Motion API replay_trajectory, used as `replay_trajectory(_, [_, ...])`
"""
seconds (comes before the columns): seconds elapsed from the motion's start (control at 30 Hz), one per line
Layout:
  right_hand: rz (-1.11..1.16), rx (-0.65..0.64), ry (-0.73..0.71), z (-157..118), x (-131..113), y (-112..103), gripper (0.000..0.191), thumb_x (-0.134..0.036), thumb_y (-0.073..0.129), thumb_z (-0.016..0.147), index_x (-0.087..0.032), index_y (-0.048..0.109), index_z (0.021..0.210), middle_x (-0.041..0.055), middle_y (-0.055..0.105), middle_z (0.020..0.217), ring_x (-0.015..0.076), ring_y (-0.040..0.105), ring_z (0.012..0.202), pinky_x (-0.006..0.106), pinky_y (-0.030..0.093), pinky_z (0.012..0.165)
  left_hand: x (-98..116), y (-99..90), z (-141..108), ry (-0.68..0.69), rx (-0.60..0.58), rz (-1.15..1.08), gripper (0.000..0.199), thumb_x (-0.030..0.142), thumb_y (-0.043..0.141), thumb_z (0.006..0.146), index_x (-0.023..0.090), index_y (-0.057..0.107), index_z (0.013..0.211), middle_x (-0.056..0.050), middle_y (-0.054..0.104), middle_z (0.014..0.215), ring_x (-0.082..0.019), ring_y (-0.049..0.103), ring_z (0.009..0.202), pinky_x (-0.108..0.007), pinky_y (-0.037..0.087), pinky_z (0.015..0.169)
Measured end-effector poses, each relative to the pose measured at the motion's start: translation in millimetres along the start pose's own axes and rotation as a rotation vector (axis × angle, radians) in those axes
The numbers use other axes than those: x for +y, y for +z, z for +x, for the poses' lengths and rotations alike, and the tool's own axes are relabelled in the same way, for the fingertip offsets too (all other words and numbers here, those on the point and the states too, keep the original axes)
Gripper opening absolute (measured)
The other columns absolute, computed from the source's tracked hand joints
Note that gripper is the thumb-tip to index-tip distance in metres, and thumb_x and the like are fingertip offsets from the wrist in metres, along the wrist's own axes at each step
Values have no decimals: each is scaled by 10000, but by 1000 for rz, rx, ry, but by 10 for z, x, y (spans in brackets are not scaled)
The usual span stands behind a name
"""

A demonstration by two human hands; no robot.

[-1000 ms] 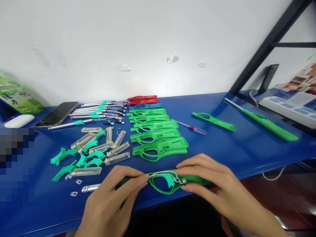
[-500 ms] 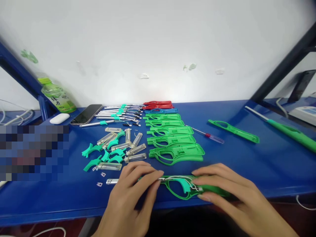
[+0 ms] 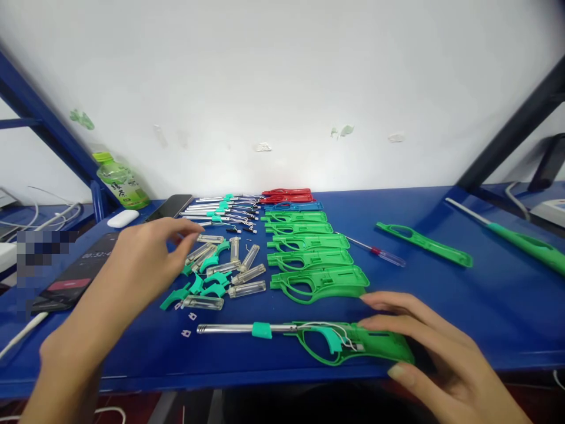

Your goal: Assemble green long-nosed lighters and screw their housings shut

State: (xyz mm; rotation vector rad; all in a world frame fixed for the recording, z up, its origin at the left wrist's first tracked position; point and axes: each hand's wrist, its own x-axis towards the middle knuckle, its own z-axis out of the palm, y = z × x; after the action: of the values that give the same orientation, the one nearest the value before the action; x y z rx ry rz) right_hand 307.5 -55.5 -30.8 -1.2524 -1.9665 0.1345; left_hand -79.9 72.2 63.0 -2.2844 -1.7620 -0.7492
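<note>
A green lighter half-shell (image 3: 392,344) lies at the table's front edge, open side up. Seated in it are a silver metal tube (image 3: 227,329) with a teal collar, a teal trigger (image 3: 332,338) and white wires. My right hand (image 3: 435,347) spans the shell's handle end, fingers at the upper edge and thumb at the lower. Off to the left, my left hand (image 3: 152,250) is over the table by the clear fuel tanks (image 3: 247,288) and loose teal triggers (image 3: 216,290). Its thumb and index tip are slightly apart, with nothing visible between them.
Green half-shells (image 3: 320,282) stand in a row mid-table, with blue and red ones behind. Several metal tubes (image 3: 212,206) with wires lie at the back. A screwdriver (image 3: 388,257), another green shell part (image 3: 424,244), a finished-looking lighter (image 3: 521,238), phones and a bottle (image 3: 123,182) surround them.
My left hand has let go of the metal tube and moved left and up toward the fuel tanks. My right hand stays at the shell's handle, its fingers spread wider.
</note>
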Motion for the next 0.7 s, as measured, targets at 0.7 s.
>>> replay_trajectory(0.7, [-35,25,-8,-47,-12,55,160,-423,664,1075,-397,790,1171,-37,755,1346,123,809,1133,122,623,919,-161,146,-95,-32,-443,-138,334,588,620,917,322,820,941,-26,795,928,-221,643,754,-338,459,676])
